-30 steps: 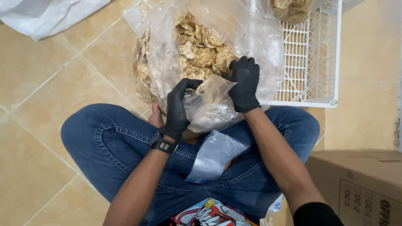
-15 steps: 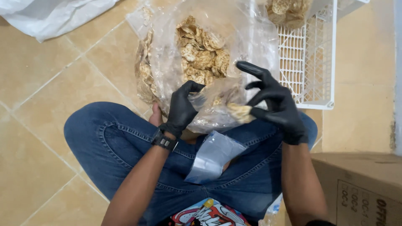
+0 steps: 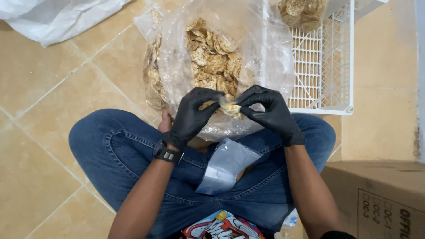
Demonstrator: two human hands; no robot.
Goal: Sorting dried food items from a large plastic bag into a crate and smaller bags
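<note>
Large clear plastic bag [image 3: 177, 66] of tan crackers on the floor ahead. Small clear pouch [image 3: 226, 163] flat on the lap. Brown cardboard box [image 3: 376, 194] at lower right, black print on its side. White bag [image 3: 57, 17] top left.

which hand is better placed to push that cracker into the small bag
Right, probably: the right hand pinches the cracker, while the left hand grips the small clear bag at its mouth.

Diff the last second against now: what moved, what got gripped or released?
The right hand lifted off the small clear bag, swung out right with a cracker, then came back to its mouth. The left hand kept hold of the bag's opening. The big cracker bag, white crate and empty pouch stayed put.
</note>
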